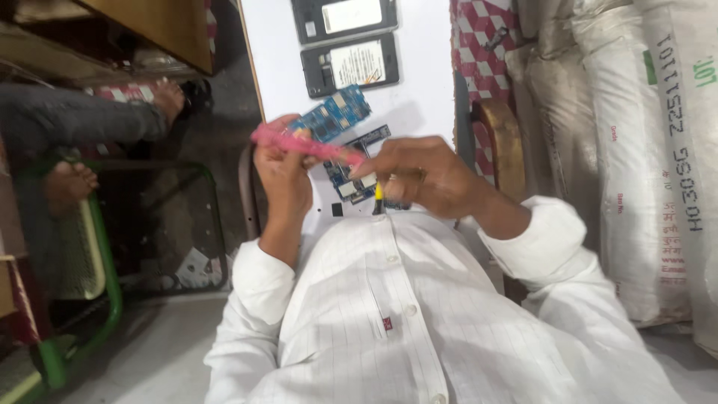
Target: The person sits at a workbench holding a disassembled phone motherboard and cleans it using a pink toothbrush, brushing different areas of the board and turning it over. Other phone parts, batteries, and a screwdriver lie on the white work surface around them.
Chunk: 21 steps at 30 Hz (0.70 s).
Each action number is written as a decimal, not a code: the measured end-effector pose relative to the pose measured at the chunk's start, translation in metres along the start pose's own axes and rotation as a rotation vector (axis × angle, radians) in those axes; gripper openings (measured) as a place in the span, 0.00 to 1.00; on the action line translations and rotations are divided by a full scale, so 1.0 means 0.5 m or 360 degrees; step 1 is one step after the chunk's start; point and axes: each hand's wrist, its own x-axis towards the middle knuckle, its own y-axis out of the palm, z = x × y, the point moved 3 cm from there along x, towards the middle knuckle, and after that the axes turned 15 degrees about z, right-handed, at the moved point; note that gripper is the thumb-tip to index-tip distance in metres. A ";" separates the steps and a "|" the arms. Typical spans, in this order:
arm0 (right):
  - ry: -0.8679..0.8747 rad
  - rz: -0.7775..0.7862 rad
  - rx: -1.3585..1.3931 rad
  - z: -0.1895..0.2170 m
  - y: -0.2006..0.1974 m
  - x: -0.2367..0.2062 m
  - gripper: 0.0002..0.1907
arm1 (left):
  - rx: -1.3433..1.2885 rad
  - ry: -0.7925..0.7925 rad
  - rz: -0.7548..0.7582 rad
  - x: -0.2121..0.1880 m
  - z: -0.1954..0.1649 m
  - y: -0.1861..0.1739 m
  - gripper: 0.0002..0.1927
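My left hand (pixel 283 173) is closed on two things at once: a blue circuit board (pixel 333 114), pinched at its lower edge so it sticks up & away from me, and one end of a pink brush (pixel 303 144), which looks like a toothbrush w/ its handle running across toward my other hand. I'd say the board is lifted off the table (pixel 426 90) so I can get at its face w/o pressing it flat. Wrist is bent back, forearm rising from my lap, white cuff at the elbow side.

My right hand (pixel 419 176) is curled shut, thumb & fingers meeting at the brush's far end; a thin yellow and black tool (pixel 378 196) pokes down below the fist, so it seems tucked in the same grip. Knuckles face up, wrist coming in from the right.

Under both hands a 2nd board (pixel 357 166) lies flat on the white table, partly hidden. Further out, two opened phones (pixel 348 45) lie backs up, side by side, well apart from my hands, prob. parked out of the way.
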 end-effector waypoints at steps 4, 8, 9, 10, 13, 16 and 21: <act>-0.0352 0.0515 -0.0502 0.177 -0.006 0.053 0.13 | -0.0022 -0.0182 0.0012 -0.009 0.019 0.014 0.14; -0.0776 0.0629 -0.0619 0.344 -0.013 0.080 0.07 | -0.0024 -0.0200 0.0040 -0.010 0.011 0.012 0.14; -0.0691 0.0699 -0.0623 0.373 -0.022 0.069 0.09 | -0.0020 -0.0199 0.0038 -0.009 0.009 0.012 0.14; -0.0599 0.0769 -0.0620 0.387 -0.026 0.063 0.10 | -0.0007 -0.0181 0.0038 -0.007 0.007 0.012 0.14; -0.0403 0.0671 -0.0795 0.410 -0.036 0.047 0.06 | 0.0018 -0.0182 0.0043 -0.008 0.006 0.014 0.13; -0.0334 0.0603 -0.1063 0.422 -0.043 0.033 0.10 | 0.0006 -0.0165 -0.0014 -0.014 0.003 0.009 0.15; -0.0362 0.0352 -0.1334 0.328 -0.046 0.032 0.14 | 0.0001 -0.0141 -0.0041 -0.007 0.009 0.006 0.18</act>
